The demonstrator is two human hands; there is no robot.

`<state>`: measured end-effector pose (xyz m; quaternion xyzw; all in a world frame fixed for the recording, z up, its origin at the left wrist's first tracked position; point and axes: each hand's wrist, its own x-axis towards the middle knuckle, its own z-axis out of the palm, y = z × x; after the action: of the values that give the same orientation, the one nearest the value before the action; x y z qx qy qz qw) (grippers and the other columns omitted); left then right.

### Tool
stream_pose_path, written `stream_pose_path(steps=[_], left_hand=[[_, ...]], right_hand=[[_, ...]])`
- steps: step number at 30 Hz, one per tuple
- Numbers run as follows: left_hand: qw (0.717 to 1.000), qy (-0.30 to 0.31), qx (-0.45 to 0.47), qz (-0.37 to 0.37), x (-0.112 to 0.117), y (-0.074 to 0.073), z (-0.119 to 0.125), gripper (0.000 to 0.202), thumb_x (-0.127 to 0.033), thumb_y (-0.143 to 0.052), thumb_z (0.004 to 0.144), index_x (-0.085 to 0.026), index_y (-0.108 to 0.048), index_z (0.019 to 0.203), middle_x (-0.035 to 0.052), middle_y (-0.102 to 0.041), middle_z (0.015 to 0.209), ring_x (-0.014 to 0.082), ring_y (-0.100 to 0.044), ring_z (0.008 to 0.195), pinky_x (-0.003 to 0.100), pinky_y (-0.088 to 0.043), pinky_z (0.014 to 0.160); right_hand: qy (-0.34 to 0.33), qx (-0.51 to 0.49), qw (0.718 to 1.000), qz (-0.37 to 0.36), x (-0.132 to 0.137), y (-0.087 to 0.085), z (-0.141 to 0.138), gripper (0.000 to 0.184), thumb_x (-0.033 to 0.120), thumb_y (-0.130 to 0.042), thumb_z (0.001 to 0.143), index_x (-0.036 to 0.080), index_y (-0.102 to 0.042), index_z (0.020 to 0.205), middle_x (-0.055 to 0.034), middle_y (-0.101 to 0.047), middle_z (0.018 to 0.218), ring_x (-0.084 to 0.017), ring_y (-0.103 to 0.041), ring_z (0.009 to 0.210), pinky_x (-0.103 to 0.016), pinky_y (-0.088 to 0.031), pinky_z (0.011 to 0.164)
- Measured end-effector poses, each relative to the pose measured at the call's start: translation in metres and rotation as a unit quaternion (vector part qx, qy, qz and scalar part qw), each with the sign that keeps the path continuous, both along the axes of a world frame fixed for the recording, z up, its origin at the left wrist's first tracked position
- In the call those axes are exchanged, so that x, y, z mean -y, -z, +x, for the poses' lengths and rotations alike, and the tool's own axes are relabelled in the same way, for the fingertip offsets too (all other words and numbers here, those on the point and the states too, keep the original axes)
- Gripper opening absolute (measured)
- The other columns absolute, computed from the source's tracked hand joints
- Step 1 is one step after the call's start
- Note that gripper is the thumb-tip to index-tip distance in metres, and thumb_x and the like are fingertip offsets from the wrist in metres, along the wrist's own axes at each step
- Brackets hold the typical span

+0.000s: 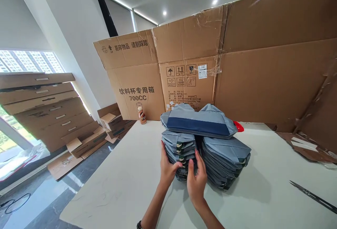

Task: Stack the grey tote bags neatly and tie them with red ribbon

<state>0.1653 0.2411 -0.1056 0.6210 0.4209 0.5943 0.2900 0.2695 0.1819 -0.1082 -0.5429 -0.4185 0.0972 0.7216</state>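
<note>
Two stacks of folded grey-blue fabric pieces stand side by side on the white table. My left hand (169, 167) presses the left side of the left stack (172, 148), thumb along its front. My right hand (197, 178) holds the same stack from its right, its fingertips in the gap between the stacks. Dark green and pale edges show at this stack's front. The right stack (223, 155) is just beyond my right hand. Lying across both stacks is a bulkier grey-blue fabric piece (197, 122) with a navy band and a red bit at its right end.
Opened cardboard (186, 46) stands like a wall behind the white table (126, 176). A small brown-labelled bottle (142, 115) is at the back left. Dark tweezers or scissors (313, 196) lie at the right. Cardboard boxes (52, 113) are piled on the left.
</note>
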Motion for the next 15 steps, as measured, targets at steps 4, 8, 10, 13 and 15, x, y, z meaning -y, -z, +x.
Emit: stream_pose_path(steps=[4,8,10,13,15], left_hand=[[1.0,-0.003,0.017,-0.01,0.003,-0.008,0.0,0.145,-0.088,-0.07,0.046,-0.018,-0.009,0.157,0.0231,-0.023,0.162,0.0389,-0.023,0.15,0.054,-0.018,0.123],[0.997,0.052,0.06,-0.024,0.0,-0.013,-0.005,0.14,-0.089,-0.071,0.042,-0.02,-0.02,0.153,0.0229,-0.023,0.161,0.0397,-0.027,0.149,0.052,-0.024,0.121],[0.993,0.072,0.085,-0.034,-0.004,-0.013,-0.009,0.139,-0.087,-0.074,0.04,-0.021,-0.022,0.152,0.0228,-0.022,0.161,0.0403,-0.027,0.148,0.051,-0.028,0.12],[0.992,0.087,0.083,-0.042,-0.011,-0.012,-0.013,0.147,-0.08,-0.081,0.036,-0.022,-0.017,0.154,0.0225,-0.019,0.162,0.0406,-0.021,0.15,0.052,-0.021,0.123],[0.993,0.086,0.071,-0.047,-0.013,-0.009,-0.014,0.145,-0.076,-0.084,0.039,-0.021,-0.016,0.155,0.0221,-0.02,0.162,0.0405,-0.019,0.151,0.054,-0.016,0.124]], right_hand=[[-0.03,0.011,0.999,0.008,0.003,-0.004,-0.004,0.046,0.045,-0.052,0.097,0.013,-0.062,0.128,-0.0177,-0.062,0.131,-0.029,-0.057,0.123,-0.047,-0.046,0.104],[-0.032,-0.026,0.999,-0.014,0.004,-0.011,0.006,0.048,0.049,-0.05,0.097,0.015,-0.06,0.129,-0.0163,-0.061,0.132,-0.028,-0.055,0.125,-0.048,-0.042,0.108],[-0.038,-0.028,0.998,-0.03,0.001,-0.012,0.012,0.057,0.054,-0.053,0.095,0.016,-0.052,0.138,-0.0156,-0.053,0.142,-0.029,-0.046,0.135,-0.05,-0.035,0.113],[-0.09,-0.028,0.994,-0.059,-0.005,-0.01,0.018,0.071,0.059,-0.051,0.093,0.016,-0.041,0.149,-0.0138,-0.041,0.154,-0.029,-0.036,0.144,-0.05,-0.028,0.119],[-0.111,-0.021,0.99,-0.081,-0.009,-0.008,0.02,0.073,0.062,-0.048,0.093,0.016,-0.042,0.149,-0.0125,-0.04,0.155,-0.029,-0.035,0.145,-0.049,-0.027,0.12]])
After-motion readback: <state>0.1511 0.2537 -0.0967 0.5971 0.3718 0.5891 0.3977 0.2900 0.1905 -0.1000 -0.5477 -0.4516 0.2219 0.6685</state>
